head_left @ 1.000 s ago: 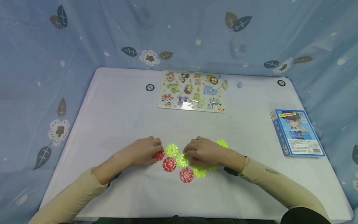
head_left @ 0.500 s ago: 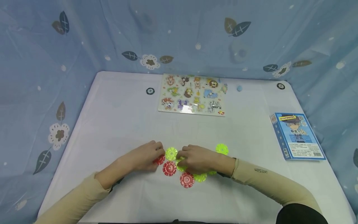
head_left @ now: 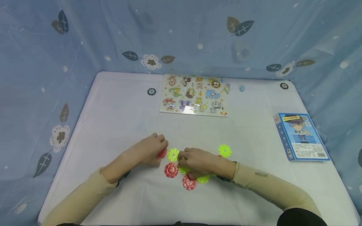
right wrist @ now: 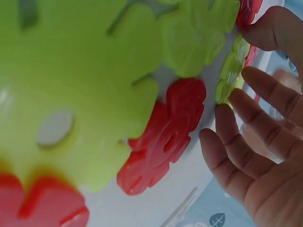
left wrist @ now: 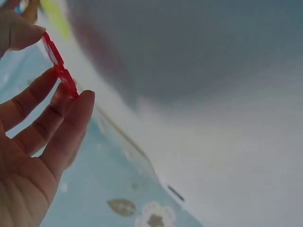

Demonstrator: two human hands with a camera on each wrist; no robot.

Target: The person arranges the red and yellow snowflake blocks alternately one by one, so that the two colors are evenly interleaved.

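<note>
My left hand (head_left: 149,150) pinches a red notched disc (left wrist: 59,65) between thumb and fingertips. In the left wrist view it is seen edge-on, tilted, apart from the white surface. Beside it lie a yellow-green notched disc (head_left: 173,154) and another red disc (head_left: 171,170). My right hand (head_left: 199,161) reaches over the group with fingers only slightly bent. In the right wrist view its fingertips touch the edge of a yellow-green disc (right wrist: 232,71), and the thumb tip meets a red disc (right wrist: 247,12). Several discs are partly hidden under this hand and wrist.
An animal picture board (head_left: 195,95) lies at the back of the white table (head_left: 118,125). A blue box (head_left: 302,137) stands at the right. Small dark round pieces, one by the board (head_left: 151,91) and one at the far corner (head_left: 284,86), lie on the table. A light-blue bit (head_left: 242,88) sits near the board.
My left hand has moved slightly away from me, taking the red disc with it. My right hand has shifted a little left, and its thumb now meets the lower red disc.
</note>
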